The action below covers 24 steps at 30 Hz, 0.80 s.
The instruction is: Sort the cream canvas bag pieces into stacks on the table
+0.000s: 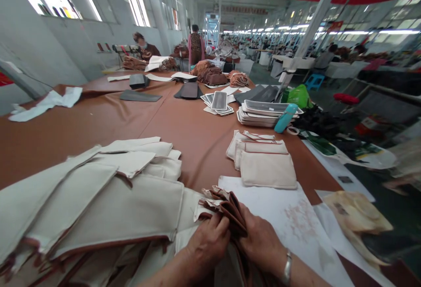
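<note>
Both hands (pixel 237 239) pinch brown strips (pixel 230 208) (upright) — lengthwise away.

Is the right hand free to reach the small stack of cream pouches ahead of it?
Probably not at once: the right hand grips the brown folded piece together with the left hand. Nothing stands between it and the cream pouches.

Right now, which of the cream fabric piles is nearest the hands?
The big fanned pile of cream pieces at the left, touching the left hand. The small neat stack lies farther off, beyond the white paper.
</note>
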Available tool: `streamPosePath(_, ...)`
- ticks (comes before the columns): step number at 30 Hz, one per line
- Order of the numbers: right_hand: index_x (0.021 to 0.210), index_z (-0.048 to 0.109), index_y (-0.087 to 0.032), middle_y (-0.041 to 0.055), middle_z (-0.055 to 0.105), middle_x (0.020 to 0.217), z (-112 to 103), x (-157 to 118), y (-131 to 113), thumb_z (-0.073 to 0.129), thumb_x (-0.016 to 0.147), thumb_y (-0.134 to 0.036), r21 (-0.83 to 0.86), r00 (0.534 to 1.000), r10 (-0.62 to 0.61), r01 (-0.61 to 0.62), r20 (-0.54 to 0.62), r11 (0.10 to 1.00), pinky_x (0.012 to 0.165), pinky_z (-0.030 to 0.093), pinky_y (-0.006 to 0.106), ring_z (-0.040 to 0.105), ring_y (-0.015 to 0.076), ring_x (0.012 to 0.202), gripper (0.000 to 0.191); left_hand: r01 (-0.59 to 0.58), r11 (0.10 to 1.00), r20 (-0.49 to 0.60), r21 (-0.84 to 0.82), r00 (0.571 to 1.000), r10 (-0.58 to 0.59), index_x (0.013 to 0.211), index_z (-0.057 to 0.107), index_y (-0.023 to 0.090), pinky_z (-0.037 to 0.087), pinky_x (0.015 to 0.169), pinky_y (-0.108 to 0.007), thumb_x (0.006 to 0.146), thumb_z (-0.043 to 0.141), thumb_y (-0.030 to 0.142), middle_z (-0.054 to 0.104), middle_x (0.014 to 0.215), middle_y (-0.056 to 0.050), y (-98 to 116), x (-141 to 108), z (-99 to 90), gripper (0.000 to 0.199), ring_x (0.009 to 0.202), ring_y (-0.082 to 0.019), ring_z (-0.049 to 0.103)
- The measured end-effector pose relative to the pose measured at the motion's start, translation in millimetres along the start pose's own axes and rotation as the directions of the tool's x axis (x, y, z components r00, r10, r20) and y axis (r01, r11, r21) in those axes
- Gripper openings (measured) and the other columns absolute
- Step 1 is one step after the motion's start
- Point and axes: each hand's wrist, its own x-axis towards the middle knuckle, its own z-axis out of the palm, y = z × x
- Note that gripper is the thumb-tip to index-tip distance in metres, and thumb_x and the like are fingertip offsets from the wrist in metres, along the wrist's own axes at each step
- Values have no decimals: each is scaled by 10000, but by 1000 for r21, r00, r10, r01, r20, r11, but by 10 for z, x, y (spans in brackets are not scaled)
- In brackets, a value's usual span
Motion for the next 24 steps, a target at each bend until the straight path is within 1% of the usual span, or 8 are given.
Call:
streamPosePath(3, 1466, 370, -203, 89, 698, 1113, -188, 27, 132, 652, 789, -354, 282, 985, -89, 45, 147, 958, 819, 476, 332, 661, 269, 973, 749, -14, 997, -71, -75, 997, 8, 1034, 627, 117, 607, 700, -386, 852, 532, 67, 646, 1146, -133, -63, -68, -4, 211, 925, -274, 650)
streamPosePath(6, 1414, 456, -162, 105, 681, 1144, -307, 104, 301, 571, 876, -510, 429, 968, -136, 32, 213, 903, 852, 474, 340, 636, 253, 1008, 651, 24, 986, -114, -167, 993, -43, 1279, 505, 118, 592, 605, -347, 889, 450, 90, 658, 1087, -143, -99, -128, -58, 394, 800, -238, 666)
streamPosePath(11, 1081, 642, -181, 65, 696, 904, -185, 249, 464, 438, 963, -487, 363, 968, -195, 127, 156, 923, 762, 449, 322, 622, 209, 818, 386, -12, 984, -128, -177, 992, -11, 1352, 465, 183, 587, 616, -348, 902, 458, 146, 670, 1069, -132, -95, -124, -143, 451, 744, -226, 684)
streamPosePath(13, 934, 627, -191, 44, 666, 817, -113, 301, 524, 386, 987, -483, 351, 973, -210, 163, 101, 922, 729, 431, 316, 590, 189, 744, 383, -34, 984, -169, -174, 986, 4, 1381, 447, 181, 596, 675, -359, 906, 466, 149, 667, 1114, -146, -95, -95, -148, 477, 842, -245, 697)
streamPosePath(17, 742, 504, -203, 15, 553, 686, -142, 422, 673, 334, 989, -551, 406, 995, -61, 89, -80, 910, 647, 394, 314, 493, 171, 651, 460, -47, 986, -208, -159, 978, 13, 1403, 434, 140, 592, 762, -335, 919, 480, 132, 660, 1203, -152, -74, -17, -126, 486, 1030, -245, 673)
streamPosePath(20, 849, 562, -190, 30, 591, 779, -311, 462, 661, 328, 990, -568, 492, 995, -95, 99, -33, 865, 695, 439, 316, 541, 185, 741, 466, -8, 993, -173, -116, 985, -12, 1418, 432, 133, 576, 802, -297, 953, 462, 128, 628, 1299, -141, -38, 59, -98, 466, 1157, -221, 624)
streamPosePath(22, 1116, 583, -181, 65, 649, 1001, -419, 429, 553, 426, 967, -550, 599, 969, -231, 136, 84, 789, 828, 477, 333, 596, 215, 940, 428, -6, 997, -157, -80, 988, -6, 1426, 429, 129, 566, 805, -283, 972, 430, 128, 623, 1318, -130, -23, 105, -81, 453, 1239, -222, 574)
streamPosePath(24, 1342, 476, -183, 96, 621, 1225, -472, 366, 408, 640, 861, -499, 643, 943, -304, 150, 136, 751, 965, 455, 363, 573, 251, 1127, 597, -7, 999, -145, -53, 989, -1, 1421, 432, 126, 563, 772, -282, 979, 412, 130, 632, 1305, -128, -25, 131, -71, 442, 1242, -228, 573)
